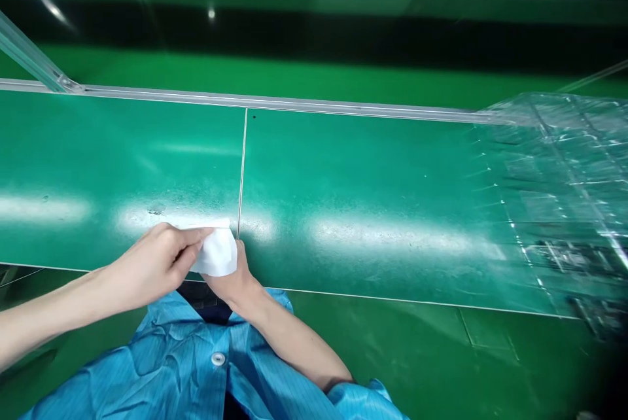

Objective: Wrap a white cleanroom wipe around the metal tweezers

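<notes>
Near the front edge of the green tabletop, my left hand (171, 251) pinches a small white cloth or paper wipe (218, 255) between thumb and fingers. The upper edge of the wipe is folded and sticks out to the right past the fingertips. My right hand (240, 282) is just behind and below the wipe, close against it. The wipe covers most of the right hand's fingers, so their grip does not show. Both hands are in front of my blue jacket, slightly above the table edge.
The glossy green table (373, 178) has a seam (242, 171) and a metal rail (294, 103) along its back. At the right is a blurred stack of clear plastic trays (579, 178), with dark parts (583, 256) at its lower side. A slanted post (34, 53) stands at left.
</notes>
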{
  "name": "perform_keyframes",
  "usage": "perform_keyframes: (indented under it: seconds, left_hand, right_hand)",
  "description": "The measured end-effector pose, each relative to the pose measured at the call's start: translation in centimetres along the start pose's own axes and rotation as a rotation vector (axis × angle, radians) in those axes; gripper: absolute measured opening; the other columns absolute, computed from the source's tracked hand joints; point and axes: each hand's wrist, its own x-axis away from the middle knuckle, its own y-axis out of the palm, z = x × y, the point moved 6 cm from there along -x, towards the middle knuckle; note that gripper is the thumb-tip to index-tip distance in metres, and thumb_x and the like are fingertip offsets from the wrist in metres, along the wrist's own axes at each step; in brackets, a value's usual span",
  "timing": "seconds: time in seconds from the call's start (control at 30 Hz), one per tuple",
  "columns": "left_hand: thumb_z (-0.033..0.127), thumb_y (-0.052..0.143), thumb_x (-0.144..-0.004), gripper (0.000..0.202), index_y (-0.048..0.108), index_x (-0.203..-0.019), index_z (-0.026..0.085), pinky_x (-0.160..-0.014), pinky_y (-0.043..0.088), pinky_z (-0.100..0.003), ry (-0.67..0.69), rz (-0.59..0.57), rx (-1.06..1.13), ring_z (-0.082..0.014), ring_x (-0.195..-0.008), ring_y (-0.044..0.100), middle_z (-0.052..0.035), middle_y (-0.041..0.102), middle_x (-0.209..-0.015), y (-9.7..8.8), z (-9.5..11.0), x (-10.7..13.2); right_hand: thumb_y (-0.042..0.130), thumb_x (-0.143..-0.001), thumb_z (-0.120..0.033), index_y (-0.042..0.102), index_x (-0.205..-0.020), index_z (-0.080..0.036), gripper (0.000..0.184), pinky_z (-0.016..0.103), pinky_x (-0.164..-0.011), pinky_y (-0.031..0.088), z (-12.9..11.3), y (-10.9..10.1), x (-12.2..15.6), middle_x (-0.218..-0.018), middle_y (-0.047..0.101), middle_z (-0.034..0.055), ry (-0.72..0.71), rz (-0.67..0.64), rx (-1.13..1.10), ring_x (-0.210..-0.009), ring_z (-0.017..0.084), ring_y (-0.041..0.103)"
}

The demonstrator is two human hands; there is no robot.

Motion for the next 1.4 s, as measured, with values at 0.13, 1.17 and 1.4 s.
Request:
perform_keyframes:
  seconds: [0.13,1.17,1.4]
  left_hand:
    - [0.011,0.035,-0.087,0.034,0.062,-0.107,0.012,-0.044,0.019,-0.027,0.429,0.202,-0.718,-0.0116,-0.041,0.041,0.0006,0.053,-0.051,-0.5,2.2,1.2]
    - [0.046,0.071,-0.064,0.034,0.058,-0.058,0.014,-0.043,0.033,-0.020,-0.463,-0.154,0.423,-0.0089,-0.044,0.043,0.0003,0.051,-0.045,-1.6,-1.9,0.0]
    - [0.043,0.076,-0.062,0.039,0.050,-0.061,0.014,-0.047,0.032,-0.020,-0.674,-0.194,0.735,-0.0074,-0.044,0.042,0.0009,0.051,-0.046,0.2,-3.4,1.1]
  right_hand:
    - [0.061,-0.075,-0.021,0.060,-0.071,-0.015,0.007,0.018,-0.052,0.049,-0.4,-0.3,0.0,-0.064,0.064,-0.0001,-0.014,0.005,-0.134,-0.057,0.012,0.060]
    - [0.052,-0.072,-0.015,0.044,-0.060,-0.019,0.015,0.026,-0.049,0.031,-4.0,-2.8,0.5,-0.057,0.039,0.0003,-0.649,0.265,0.590,-0.051,0.013,0.034]
    - [0.042,-0.078,-0.011,0.039,-0.060,-0.020,0.021,0.028,-0.049,0.024,-5.1,-3.2,0.7,-0.058,0.033,0.0000,-0.805,0.359,0.598,-0.053,0.014,0.032]
